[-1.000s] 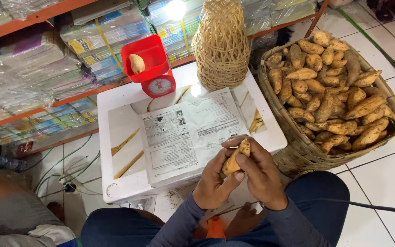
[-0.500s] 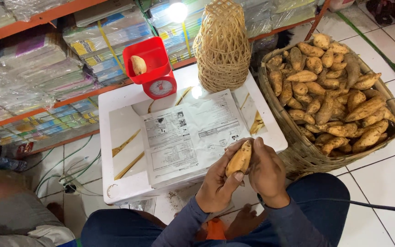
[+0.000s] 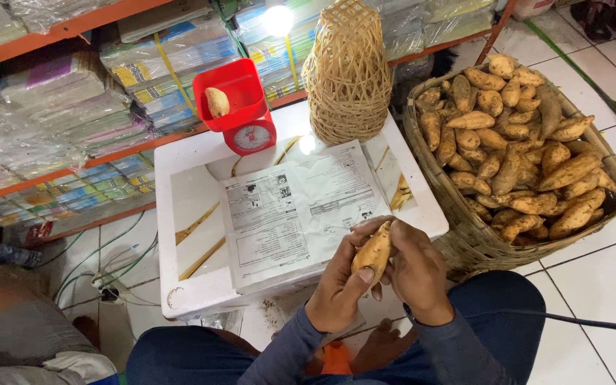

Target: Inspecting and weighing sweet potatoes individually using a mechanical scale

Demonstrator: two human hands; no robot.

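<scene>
- Down at the front edge of the low white desk [image 3: 180, 171], a seated person holds one sweet potato [image 3: 373, 251] upright between both hands, just above the knees in blue trousers.
- Their left hand [image 3: 340, 285] is closed around the lower part of it, thumb pressed on its near face.
- Their right hand [image 3: 416, 267] wraps the other side, fingers curled against the skin of the tuber; both hands grip it together.
- Just behind the hands, a printed sheet of paper [image 3: 286, 210] lies flat on the desk, its near edge reaching the desk's front.
- At the back of the desk stands a small red kitchen scale [image 3: 240, 107], with a single pale sweet potato [image 3: 216, 102] resting in its red tray.
- Beside the scale, to the right, a tall woven cone-shaped basket [image 3: 347, 71] stands mouth down on the desk.
- Right of the desk, on the tiled floor, a wide woven basket [image 3: 465, 246] is heaped with sweet potatoes [image 3: 515, 135]; its rim sits close to the desk's corner and near the right hand.
- Behind the desk, orange metal shelves [image 3: 73, 28] hold stacks of plastic-wrapped packets.
- White cables [image 3: 119, 260] trail across the floor to the left of the desk, near a power strip.
- At the lower left corner, part of another person in grey shows, blurred.
</scene>
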